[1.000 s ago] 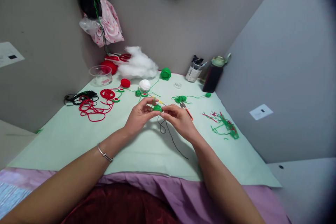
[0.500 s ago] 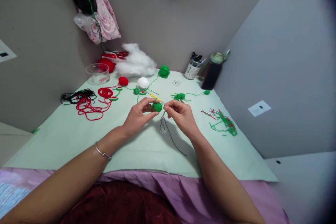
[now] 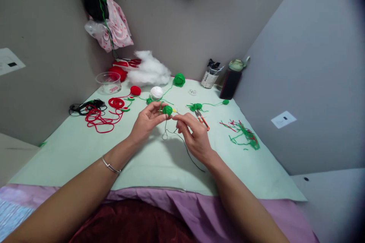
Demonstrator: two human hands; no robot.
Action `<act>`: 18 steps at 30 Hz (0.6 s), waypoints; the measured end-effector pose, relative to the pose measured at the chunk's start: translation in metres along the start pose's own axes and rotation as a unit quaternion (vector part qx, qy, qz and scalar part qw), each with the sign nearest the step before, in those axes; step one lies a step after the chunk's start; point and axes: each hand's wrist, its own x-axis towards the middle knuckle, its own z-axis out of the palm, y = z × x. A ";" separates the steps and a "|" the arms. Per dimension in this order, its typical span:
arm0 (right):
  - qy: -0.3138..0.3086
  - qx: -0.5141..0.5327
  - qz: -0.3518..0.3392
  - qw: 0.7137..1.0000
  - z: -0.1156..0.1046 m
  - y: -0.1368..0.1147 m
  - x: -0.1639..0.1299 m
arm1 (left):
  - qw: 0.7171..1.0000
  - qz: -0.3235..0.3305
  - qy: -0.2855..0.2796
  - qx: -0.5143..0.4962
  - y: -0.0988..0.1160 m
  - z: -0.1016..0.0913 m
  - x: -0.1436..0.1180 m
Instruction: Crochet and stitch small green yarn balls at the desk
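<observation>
Grey partition walls enclose a pale green table (image 3: pixel 85 148) strewn with yarn. Above it, the left hand (image 3: pixel 146 121) pinches a small green crocheted ball (image 3: pixel 167 110), steadying it while the right hand (image 3: pixel 194 133) apparently draws a black thread (image 3: pixel 186 152) taut beside it.

Grey walls (image 3: pixel 182 26) meet in a corner at the top of the frame, enclosing a table (image 3: pixel 154 163) covered in pale green, evenly lit.
</observation>
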 end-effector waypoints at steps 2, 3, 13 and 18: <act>0.024 0.016 0.025 0.999 -0.001 -0.001 -0.001 | 1.000 -0.015 -0.001 -0.020 0.003 0.001 0.000; 0.037 0.028 0.045 0.998 -0.001 -0.001 -0.001 | 0.999 -0.022 0.001 -0.025 0.004 0.002 -0.001; 0.080 0.114 0.116 0.983 -0.005 -0.005 0.004 | 0.996 -0.068 0.009 -0.060 0.008 0.001 0.002; 0.092 0.113 0.128 0.981 -0.005 -0.006 0.006 | 0.999 -0.047 -0.001 -0.017 0.007 0.001 0.002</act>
